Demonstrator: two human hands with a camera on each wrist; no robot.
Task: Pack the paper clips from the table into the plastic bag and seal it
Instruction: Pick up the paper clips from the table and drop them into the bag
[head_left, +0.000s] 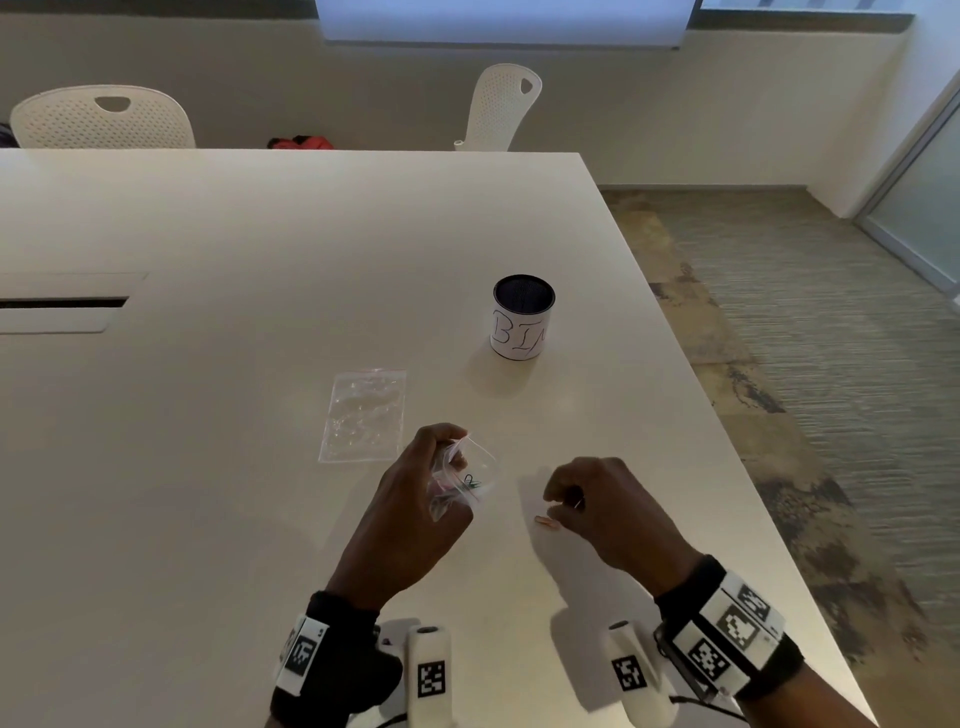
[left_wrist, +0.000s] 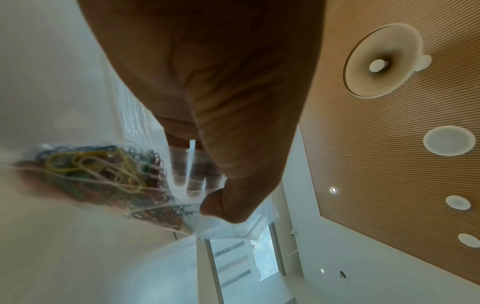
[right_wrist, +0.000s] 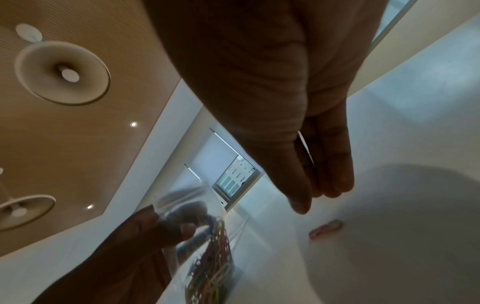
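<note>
Holding the plastic bag (head_left: 460, 480) just above the table (head_left: 260, 415), the left hand (head_left: 410, 514) pinches its mouth between thumb and fingers, coloured paper clips (left_wrist: 103, 174) heaped inside. Right hand (head_left: 605, 512) hovers over one last pink paper clip (head_left: 546, 521) lying flat on the white top, fingers loosely curled, gripping nothing. Best play, I'd say: nip that clip by its edge with thumb and forefinger, keep the bag's mouth wide, drop it clear past the zip strip. A spare empty bag (head_left: 365, 415) lies beyond.
</note>
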